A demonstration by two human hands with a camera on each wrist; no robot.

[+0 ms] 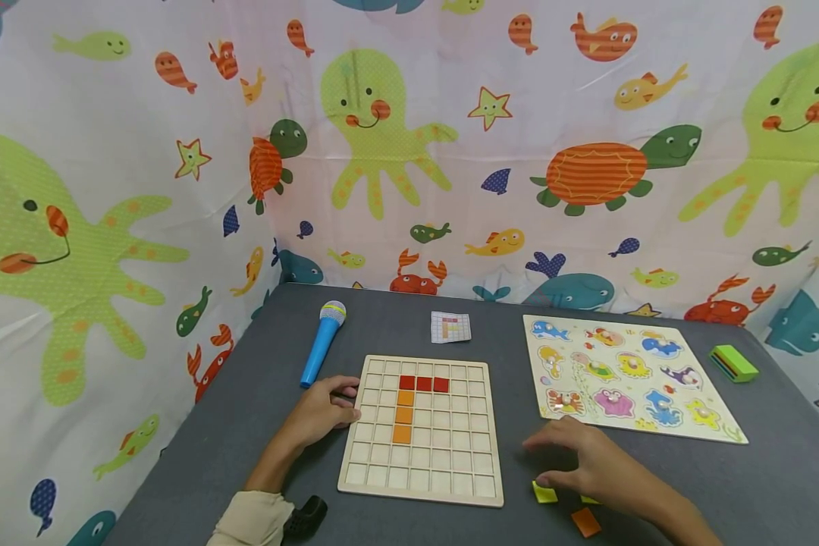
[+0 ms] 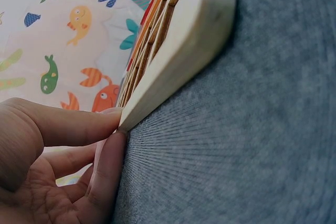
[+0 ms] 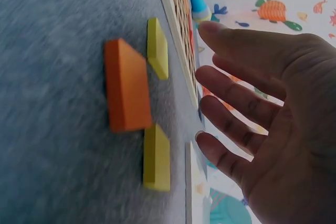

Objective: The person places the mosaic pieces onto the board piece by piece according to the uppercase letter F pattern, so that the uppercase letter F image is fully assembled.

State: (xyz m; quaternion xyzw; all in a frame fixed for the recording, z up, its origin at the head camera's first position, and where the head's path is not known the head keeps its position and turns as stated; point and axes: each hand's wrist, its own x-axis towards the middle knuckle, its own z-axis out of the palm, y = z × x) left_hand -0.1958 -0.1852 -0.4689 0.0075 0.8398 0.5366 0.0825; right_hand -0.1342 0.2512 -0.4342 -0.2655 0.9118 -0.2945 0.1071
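Observation:
A wooden grid board point(image 1: 450, 462) lies on the table, with a row of red tiles point(image 1: 424, 384) and a column of orange tiles point(image 1: 404, 415) in its cells. My left hand point(image 1: 319, 413) pinches the board's left edge between thumb and finger, as the left wrist view shows up close. Above some loose tiles to the right of the board, my right hand point(image 1: 590, 459) hovers with its fingers spread and nothing held. Beneath it are a loose orange tile point(image 3: 128, 90), a yellow tile point(image 3: 157, 48) and another yellow tile point(image 3: 157, 158). In the head view that hand partly covers one yellow tile.
A blue toy microphone point(image 1: 324, 341) lies beyond my left hand. Behind the board is a small printed pattern card point(image 1: 450, 327). A sea-animal peg puzzle point(image 1: 648, 421) occupies the right side, with a green block-shaped eraser-like object point(image 1: 733, 364) past it. A patterned curtain point(image 1: 409, 227) borders the grey table.

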